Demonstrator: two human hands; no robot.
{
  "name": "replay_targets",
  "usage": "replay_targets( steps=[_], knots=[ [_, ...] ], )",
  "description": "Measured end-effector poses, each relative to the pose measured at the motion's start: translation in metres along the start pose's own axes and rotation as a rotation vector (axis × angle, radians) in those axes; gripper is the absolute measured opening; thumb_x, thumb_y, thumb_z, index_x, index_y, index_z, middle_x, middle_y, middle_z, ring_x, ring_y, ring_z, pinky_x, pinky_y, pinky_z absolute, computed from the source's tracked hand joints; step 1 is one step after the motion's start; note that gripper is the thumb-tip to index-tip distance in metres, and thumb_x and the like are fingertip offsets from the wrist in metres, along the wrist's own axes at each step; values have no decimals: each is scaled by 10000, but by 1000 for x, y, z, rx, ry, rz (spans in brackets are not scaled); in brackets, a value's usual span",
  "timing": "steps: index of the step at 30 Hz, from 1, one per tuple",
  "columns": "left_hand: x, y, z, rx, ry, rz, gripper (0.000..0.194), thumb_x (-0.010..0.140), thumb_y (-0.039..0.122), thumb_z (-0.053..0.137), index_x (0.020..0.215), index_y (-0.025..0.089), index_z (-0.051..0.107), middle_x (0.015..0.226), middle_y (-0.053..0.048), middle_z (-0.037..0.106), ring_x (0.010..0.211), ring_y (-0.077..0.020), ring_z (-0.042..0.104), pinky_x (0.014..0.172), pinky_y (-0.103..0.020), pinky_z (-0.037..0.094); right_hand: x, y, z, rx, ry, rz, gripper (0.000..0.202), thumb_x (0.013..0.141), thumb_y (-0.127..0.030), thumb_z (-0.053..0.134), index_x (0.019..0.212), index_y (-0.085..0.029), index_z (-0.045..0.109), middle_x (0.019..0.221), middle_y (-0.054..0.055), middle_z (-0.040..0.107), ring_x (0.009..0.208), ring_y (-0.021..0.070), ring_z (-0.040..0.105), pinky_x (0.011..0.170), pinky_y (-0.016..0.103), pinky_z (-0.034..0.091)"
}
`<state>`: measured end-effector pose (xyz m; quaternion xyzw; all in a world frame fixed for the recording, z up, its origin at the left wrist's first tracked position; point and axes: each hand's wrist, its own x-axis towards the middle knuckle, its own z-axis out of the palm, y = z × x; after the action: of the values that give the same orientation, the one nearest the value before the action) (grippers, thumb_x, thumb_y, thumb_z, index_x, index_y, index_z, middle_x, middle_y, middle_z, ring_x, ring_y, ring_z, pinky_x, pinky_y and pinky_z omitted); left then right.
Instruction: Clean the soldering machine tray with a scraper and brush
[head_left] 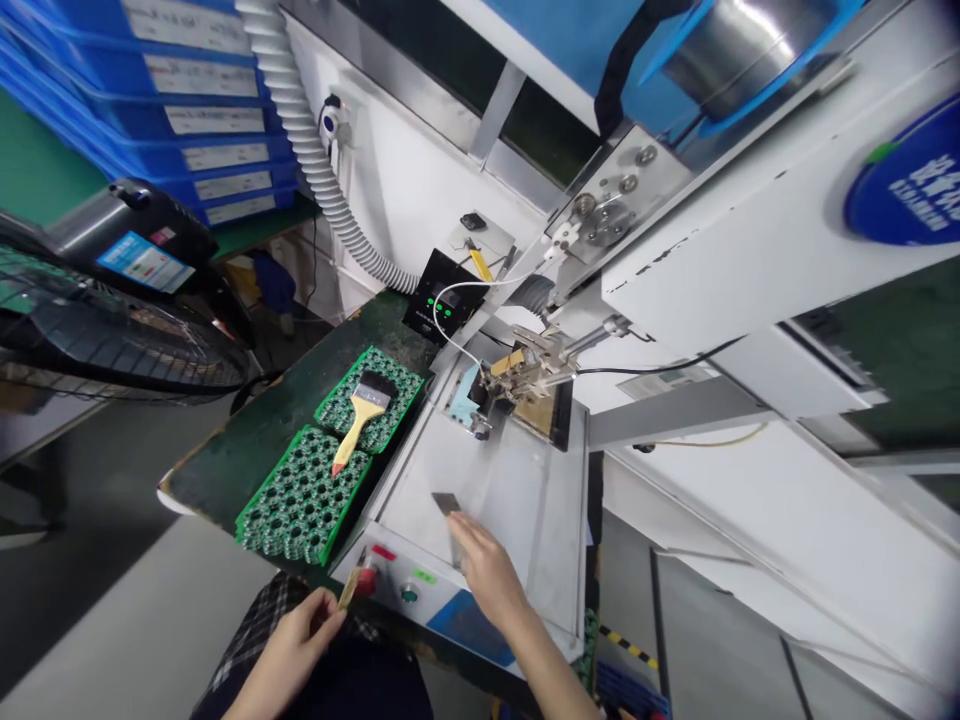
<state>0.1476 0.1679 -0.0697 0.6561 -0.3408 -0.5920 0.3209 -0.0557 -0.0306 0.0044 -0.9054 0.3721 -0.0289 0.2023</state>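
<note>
The right hand (487,570) reaches forward over the pale flat metal tray (525,490) of the white machine, its fingers (459,528) closed on the near end of a thin grey metal strip (448,507) that lies on the tray. The left hand (296,640) hangs lower, near the person's lap, its fingers pinched around a small tan stick-like piece (347,590) just in front of the red round button (367,580) on the machine's front panel. To the left, on the dark green surface (247,450), lie two green trays of small round parts (307,495), touching end to end. A wooden-handled paintbrush with dark bristles (360,412) rests across them. At the far end of the metal tray stands the machine's metal head (525,375).
</note>
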Motion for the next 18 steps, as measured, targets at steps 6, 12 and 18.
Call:
replay_targets(
  steps=[6,12,18],
  knots=[
    [1,0,-7,-2,-60,14,382,818,540,317,734,172,375,673,7,412,645,-135,402,627,-243,332,52,37,22,-81,426,347,538,752,1,233,1232,-3,476,1226,159,508,1146,222,470,1004,396,361],
    [3,-22,-14,9,-175,-18,442,778,611,290,744,176,359,694,-8,399,650,-141,393,634,-254,356,105,46,1,-307,297,482,549,721,77,239,1185,-22,514,1118,182,564,1015,237,534,952,391,365],
    [5,-28,-28,48,-209,-47,550,727,711,260,738,173,376,702,-20,430,675,-153,424,665,-255,357,46,6,16,-315,186,403,521,717,61,286,1164,-42,532,1125,163,571,1022,233,544,948,406,383]
  ],
)
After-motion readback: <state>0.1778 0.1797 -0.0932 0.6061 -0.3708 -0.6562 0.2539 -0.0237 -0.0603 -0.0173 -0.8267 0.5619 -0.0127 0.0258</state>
